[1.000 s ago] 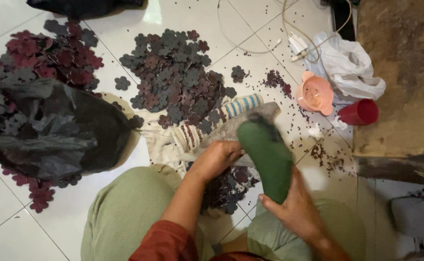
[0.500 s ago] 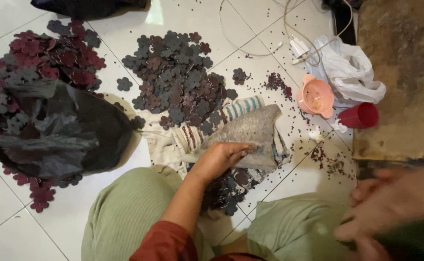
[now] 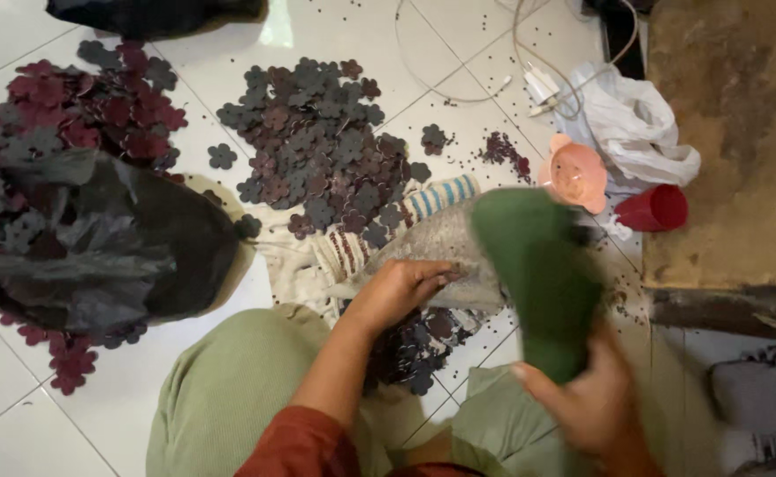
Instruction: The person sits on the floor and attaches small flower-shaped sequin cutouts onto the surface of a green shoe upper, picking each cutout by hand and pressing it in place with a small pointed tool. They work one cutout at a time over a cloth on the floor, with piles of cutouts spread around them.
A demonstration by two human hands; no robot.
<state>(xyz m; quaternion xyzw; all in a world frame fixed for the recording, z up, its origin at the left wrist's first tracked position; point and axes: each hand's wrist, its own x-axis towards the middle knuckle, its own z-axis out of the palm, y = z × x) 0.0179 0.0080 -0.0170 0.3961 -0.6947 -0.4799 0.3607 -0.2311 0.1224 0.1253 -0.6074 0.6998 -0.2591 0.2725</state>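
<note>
At far left, a crumpled black plastic bag [image 3: 96,243] lies on the white tiled floor [image 3: 140,389], over a heap of maroon and grey flower-shaped cut-outs [image 3: 61,115]. A second pile of dark flower-shaped pieces [image 3: 317,150] lies just right of it. At centre, the left hand [image 3: 401,290] presses palm-down on a grey, coarse fabric sheet [image 3: 445,247], fingers curled over its edge; the sheet rests on a striped cloth [image 3: 441,196], with more cut-outs beneath it. To the right, the right hand [image 3: 582,402] grips the lower end of a green, elongated flat piece [image 3: 538,274], motion-blurred, held above the sheet. Further right are a pink plastic bowl [image 3: 575,175], a red cup [image 3: 655,209] and a white plastic bag [image 3: 640,128].
</note>
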